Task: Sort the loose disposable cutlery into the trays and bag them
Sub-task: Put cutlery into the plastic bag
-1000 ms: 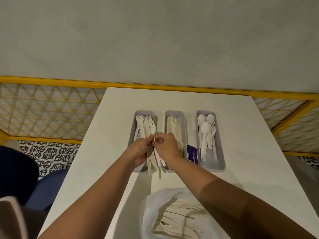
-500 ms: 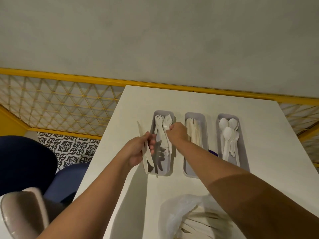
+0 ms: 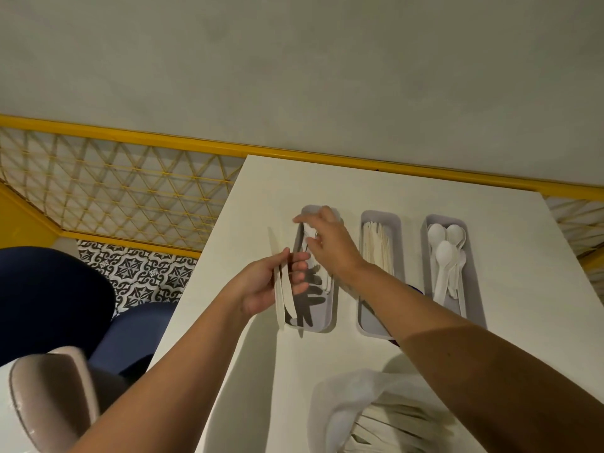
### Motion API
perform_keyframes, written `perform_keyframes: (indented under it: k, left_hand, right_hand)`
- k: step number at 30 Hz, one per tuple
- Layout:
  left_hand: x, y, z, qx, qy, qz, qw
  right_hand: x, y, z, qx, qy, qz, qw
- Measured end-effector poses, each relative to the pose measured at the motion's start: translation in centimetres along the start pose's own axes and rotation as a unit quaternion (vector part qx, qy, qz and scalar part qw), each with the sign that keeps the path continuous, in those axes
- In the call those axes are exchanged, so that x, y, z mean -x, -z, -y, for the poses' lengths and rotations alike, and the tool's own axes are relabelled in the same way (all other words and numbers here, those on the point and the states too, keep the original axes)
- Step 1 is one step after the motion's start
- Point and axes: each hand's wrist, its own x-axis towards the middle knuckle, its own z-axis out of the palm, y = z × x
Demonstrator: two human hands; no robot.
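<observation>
Three grey trays stand side by side on the white table (image 3: 523, 256). My left hand (image 3: 261, 286) grips a few white knives (image 3: 279, 289) just left of the left tray (image 3: 327, 326). Over that tray's far end hovers my right hand (image 3: 331, 248), its fingers spread and holding nothing, with white forks (image 3: 309, 238) partly hidden beneath it. The middle tray (image 3: 372, 330) holds cream knives (image 3: 376, 245). White spoons (image 3: 444, 256) lie in the right tray (image 3: 472, 308). A clear plastic bag (image 3: 336, 407) with cutlery (image 3: 392, 426) inside sits at the near edge.
The table's left edge runs close to my left arm. A dark blue chair (image 3: 49, 295) and patterned floor tiles (image 3: 143, 276) lie to the left. A yellow lattice railing (image 3: 130, 191) stands behind the table. A small dark purple object (image 3: 415, 289) peeks out between the middle and right trays.
My right hand let the forks go into the left tray and opened its fingers above them. My left hand kept the knives and stayed beside the tray.
</observation>
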Motion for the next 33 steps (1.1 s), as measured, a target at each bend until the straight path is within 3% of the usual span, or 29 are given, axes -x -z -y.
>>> perform_keyframes:
  k: [3, 8, 13, 16, 20, 23, 29, 33]
  left_hand:
    - [0.1, -0.7, 0.1, -0.014, 0.031, 0.014, 0.999]
    - [0.4, -2.0, 0.4, -0.060, 0.063, 0.041, 0.995]
    - [0.0, -3.6, 0.9, -0.087, 0.053, 0.044, 0.994]
    - [-0.4, -4.4, 1.3, -0.151, 0.008, -0.004, 0.989]
    - [-1.3, -5.1, 2.1, -0.181, -0.044, -0.059, 0.981]
    - [-1.8, -6.4, 2.9, -0.176, -0.070, -0.052, 0.981]
    - [-3.0, -8.7, 4.1, -0.178, -0.093, -0.119, 0.972]
    - [-3.1, -10.8, 4.8, -0.209, -0.073, -0.119, 0.968]
  right_hand:
    - [0.6, 0.8, 0.9, 0.016, 0.054, 0.073, 0.996]
    - [1.5, 2.2, -0.1, 0.074, 0.066, 0.097, 0.990]
    - [2.9, 3.4, -1.2, 0.093, 0.090, 0.115, 0.985]
    - [3.8, 3.9, -2.1, 0.106, 0.063, 0.101, 0.987]
    - [5.6, 4.0, -2.0, -0.010, -0.038, 0.065, 0.997]
    - [7.3, 3.6, -1.3, -0.125, -0.125, 0.120, 0.977]
    - [9.0, 4.1, -1.5, -0.192, -0.183, 0.148, 0.953]
    - [9.5, 4.9, -2.0, -0.261, -0.219, 0.156, 0.927]
